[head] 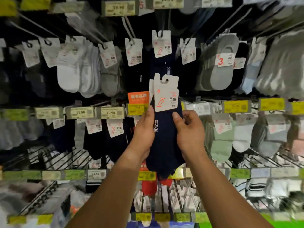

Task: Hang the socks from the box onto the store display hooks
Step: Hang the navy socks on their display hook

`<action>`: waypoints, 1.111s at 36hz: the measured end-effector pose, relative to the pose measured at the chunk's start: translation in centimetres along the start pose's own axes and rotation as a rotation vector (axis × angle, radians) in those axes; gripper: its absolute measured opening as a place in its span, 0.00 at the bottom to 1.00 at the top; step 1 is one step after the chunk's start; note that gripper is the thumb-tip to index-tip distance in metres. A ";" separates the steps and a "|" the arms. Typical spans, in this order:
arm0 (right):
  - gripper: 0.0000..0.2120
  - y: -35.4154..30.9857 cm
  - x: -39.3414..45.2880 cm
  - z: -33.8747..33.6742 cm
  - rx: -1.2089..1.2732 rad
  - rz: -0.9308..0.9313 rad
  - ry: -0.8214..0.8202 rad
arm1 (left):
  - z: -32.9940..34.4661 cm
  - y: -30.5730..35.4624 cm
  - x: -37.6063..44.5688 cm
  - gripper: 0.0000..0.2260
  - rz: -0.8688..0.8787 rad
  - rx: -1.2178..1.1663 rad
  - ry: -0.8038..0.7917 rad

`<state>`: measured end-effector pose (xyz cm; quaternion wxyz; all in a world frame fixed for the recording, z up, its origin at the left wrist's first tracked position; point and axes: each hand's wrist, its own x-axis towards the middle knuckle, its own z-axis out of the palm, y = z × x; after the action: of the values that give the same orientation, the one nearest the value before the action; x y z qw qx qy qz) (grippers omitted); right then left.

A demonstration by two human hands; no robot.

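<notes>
Hands [166,130] grip navy socks [164,145] between them.

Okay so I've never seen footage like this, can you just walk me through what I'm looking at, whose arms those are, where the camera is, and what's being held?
There is no machine here. A person wears a wide-angle camera on the head, so the single picture looks forward and down along their own bare arms at a store sock display.

Both hands hold up a pack of navy socks with a white card header that has a hook slot at its top. The left hand grips the pack's left edge; the right hand pinches its right side, thumb on front.

Just above hangs a matching navy pack on a metal hook. Around it are white, grey and green socks and price tags. The held pack is not yet on a hook.
</notes>
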<state>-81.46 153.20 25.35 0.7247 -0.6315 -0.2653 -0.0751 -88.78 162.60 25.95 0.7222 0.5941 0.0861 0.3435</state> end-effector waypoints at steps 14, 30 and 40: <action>0.07 -1.5 1.5 0.3 0.248 0.090 -0.122 | -0.4 -0.2 2.3 0.11 0.166 -0.054 0.114; 0.11 -10.7 10.5 2.6 0.245 0.060 -0.281 | -1.8 1.7 5.9 0.09 0.240 0.037 0.139; 0.10 -14.0 14.7 4.0 0.225 0.023 -0.260 | -2.8 2.1 6.3 0.11 0.201 0.011 0.140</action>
<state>-76.37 157.62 44.94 0.7513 -0.5537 -0.3563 0.0454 -86.39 168.71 28.92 0.6731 0.5781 0.0783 0.4545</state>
